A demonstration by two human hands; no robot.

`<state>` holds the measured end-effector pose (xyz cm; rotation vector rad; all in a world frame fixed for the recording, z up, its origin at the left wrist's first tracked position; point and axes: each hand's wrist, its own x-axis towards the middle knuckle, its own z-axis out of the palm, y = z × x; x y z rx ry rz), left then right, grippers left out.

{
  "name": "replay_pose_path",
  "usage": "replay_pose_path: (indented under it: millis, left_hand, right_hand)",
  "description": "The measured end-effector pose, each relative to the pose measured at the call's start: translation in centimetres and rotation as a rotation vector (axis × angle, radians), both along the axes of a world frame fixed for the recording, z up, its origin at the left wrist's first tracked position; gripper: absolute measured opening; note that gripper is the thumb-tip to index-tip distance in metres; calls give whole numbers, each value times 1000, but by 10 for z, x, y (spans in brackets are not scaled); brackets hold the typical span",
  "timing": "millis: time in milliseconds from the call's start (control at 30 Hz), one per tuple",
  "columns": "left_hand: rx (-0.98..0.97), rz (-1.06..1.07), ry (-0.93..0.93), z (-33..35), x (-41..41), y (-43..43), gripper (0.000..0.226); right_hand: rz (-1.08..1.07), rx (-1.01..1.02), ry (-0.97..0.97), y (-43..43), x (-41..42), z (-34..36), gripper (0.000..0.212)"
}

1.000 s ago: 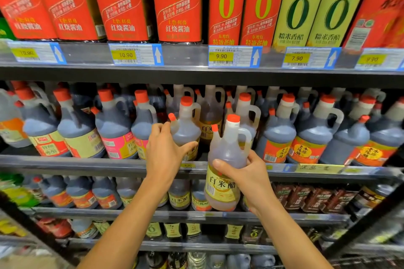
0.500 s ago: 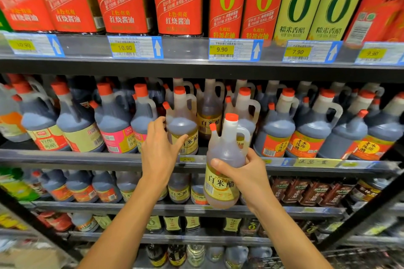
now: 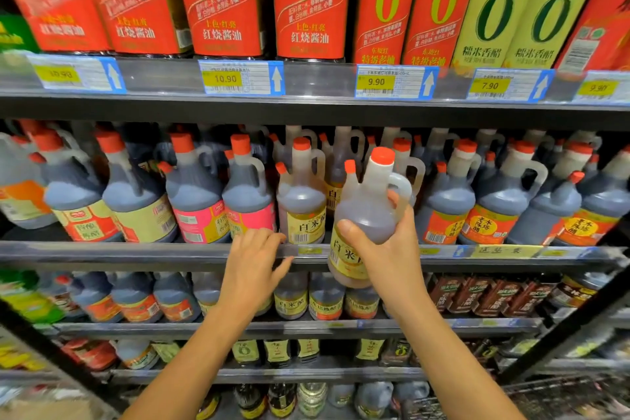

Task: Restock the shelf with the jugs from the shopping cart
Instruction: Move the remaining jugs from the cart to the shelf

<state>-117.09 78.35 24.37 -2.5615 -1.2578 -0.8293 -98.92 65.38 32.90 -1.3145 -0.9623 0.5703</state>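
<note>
Shelf (image 3: pixel 170 254) front row: gap between yellow-label jug (image 3: pixel 301 215), red-label jug (image 3: pixel 446 211).

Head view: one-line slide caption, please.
Right hand holds a yellow-labelled jug before the shelf; left hand at its edge.

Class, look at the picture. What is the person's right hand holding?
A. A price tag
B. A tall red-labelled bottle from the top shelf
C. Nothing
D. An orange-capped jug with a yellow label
D: the right hand grips an orange-capped jug with a yellow label around its body, in front of the shelf of similar jugs, while the left hand holds nothing.
</note>
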Motion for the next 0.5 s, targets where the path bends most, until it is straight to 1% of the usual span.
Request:
replay_pose_path:
  millis: [67, 167, 300, 500]
  left_hand:
    - [-3, -22, -5, -2, -2, 0, 31]
    - [-19, -43, -11, -3, -4, 1, 31]
    - [-25, -81, -15, -4, -8, 3, 33]
    - [-40, -133, -30, -8, -13, 8, 38]
  right_hand:
    - [-46, 13, -10, 7, -6, 4, 65]
    - [-113, 34, -39, 20, -15, 5, 77]
    - [-200, 58, -46, 34, -23, -1, 85]
    - [-255, 59, -45, 48, -32, -10, 88]
